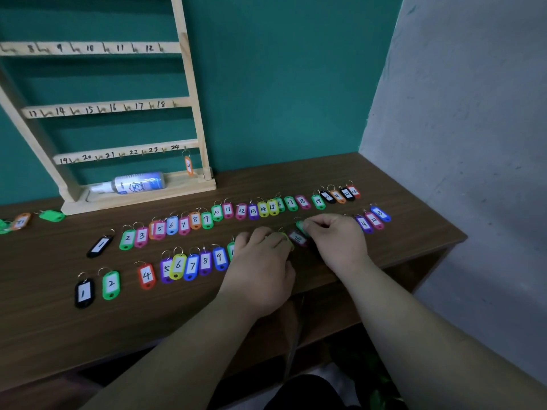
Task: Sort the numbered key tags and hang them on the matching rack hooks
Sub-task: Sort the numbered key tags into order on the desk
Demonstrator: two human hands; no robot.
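The left hand [260,261] and right hand [334,235] are bare, and so are both forearms [393,315], uncovered right to the picture's lower edge. The forearms are broad and the fingers [324,221] short. Below the hands, between the forearms, shows dark cloth [299,392]; whether it is worn is unclear.

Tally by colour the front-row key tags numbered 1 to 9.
black tag: 1
green tag: 1
red tag: 1
purple tags: 2
yellow tag: 1
blue tags: 2
Total: 8. No number 3 shows in that row.
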